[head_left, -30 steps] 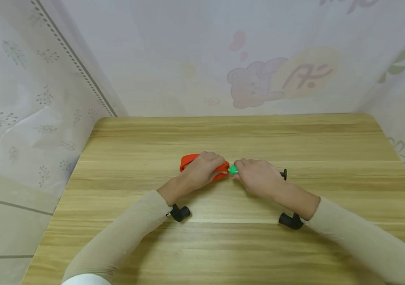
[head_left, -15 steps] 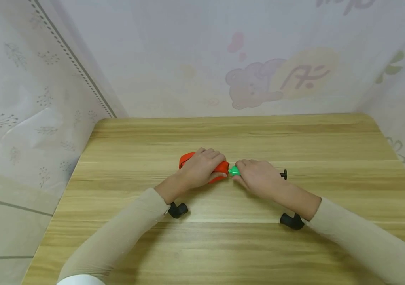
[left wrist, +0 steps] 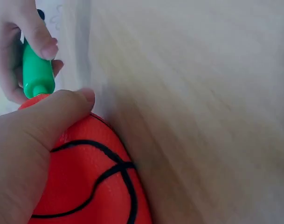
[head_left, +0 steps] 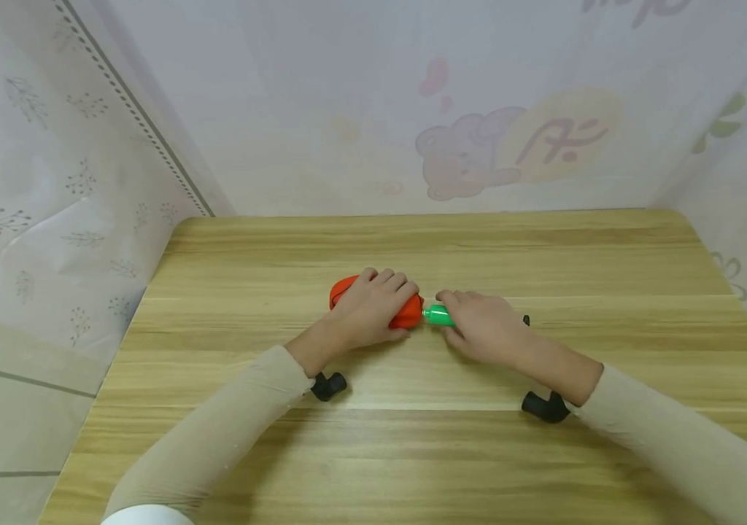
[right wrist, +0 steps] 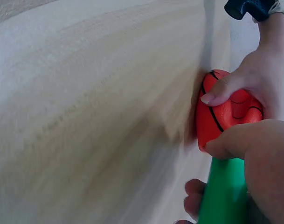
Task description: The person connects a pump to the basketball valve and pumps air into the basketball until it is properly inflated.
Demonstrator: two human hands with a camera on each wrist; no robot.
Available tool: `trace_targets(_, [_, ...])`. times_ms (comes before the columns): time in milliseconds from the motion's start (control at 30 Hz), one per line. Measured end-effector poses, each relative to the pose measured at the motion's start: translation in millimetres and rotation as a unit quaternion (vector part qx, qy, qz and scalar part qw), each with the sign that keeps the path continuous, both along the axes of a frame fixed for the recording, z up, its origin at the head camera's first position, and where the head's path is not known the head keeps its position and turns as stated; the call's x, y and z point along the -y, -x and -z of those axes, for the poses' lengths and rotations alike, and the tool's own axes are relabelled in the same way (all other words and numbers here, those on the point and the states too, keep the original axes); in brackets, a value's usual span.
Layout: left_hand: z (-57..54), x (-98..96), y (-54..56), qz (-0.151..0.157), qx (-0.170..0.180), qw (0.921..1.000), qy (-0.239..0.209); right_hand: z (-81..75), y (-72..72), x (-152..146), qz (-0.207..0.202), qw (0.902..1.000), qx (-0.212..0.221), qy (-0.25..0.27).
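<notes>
A limp, dented red-orange toy basketball [head_left: 406,315] with black lines lies on the table under my left hand [head_left: 373,306]. The left hand grips it from above, its thumb pressing the near side; in the left wrist view the black seams show on the ball [left wrist: 95,172]. A green hand pump [head_left: 439,315] meets the ball's right end at its narrow tip. My right hand [head_left: 488,328] holds the pump round its barrel, and a bit of the black handle [head_left: 527,320] peeks out behind that hand. In the right wrist view the green barrel [right wrist: 225,191] points at the ball's sunken side.
Both hands work over the middle of a wood-grain table [head_left: 373,452]. A patterned curtain-like sheet [head_left: 321,109] stands behind its far edge, and another [head_left: 52,219] runs along the left. Black wrist-camera mounts [head_left: 329,386] hang below each wrist.
My right hand has slid a little right along the pump, uncovering more green barrel and hiding most of the black handle. The left thumb has shifted down on the ball's near side.
</notes>
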State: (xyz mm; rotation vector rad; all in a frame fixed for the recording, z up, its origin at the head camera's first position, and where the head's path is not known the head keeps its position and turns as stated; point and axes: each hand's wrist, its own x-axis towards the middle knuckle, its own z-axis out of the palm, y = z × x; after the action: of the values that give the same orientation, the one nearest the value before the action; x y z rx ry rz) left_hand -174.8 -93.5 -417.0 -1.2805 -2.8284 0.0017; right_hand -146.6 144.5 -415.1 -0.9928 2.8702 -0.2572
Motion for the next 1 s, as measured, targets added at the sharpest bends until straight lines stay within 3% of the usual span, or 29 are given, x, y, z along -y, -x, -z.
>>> trace_targets(300, [-8.8, 15.4, 14.9, 0.015, -0.048, 0.9987, 0.009, -3.9, 2.5, -28, 0.028, 0.9984, 0.045, 0.020])
trace_targets(567, [-9.4, 28.9, 29.1, 0.017, -0.057, 0.9981, -0.011, -7.7, -8.0, -41, -0.012, 0.9920, 0.071, 0.104])
trace_targets(833, [-8.1, 27.2, 30.5, -0.018, -0.022, 0.9996, 0.000, -2.3, -21.0, -51, -0.050, 0.9802, 0.044, 0.187])
trace_targets(1000, [-9.9, 15.7, 21.2, -0.015, -0.018, 0.9997, -0.011, 0.5, -22.8, -51, -0.081, 0.9719, 0.026, 0.219])
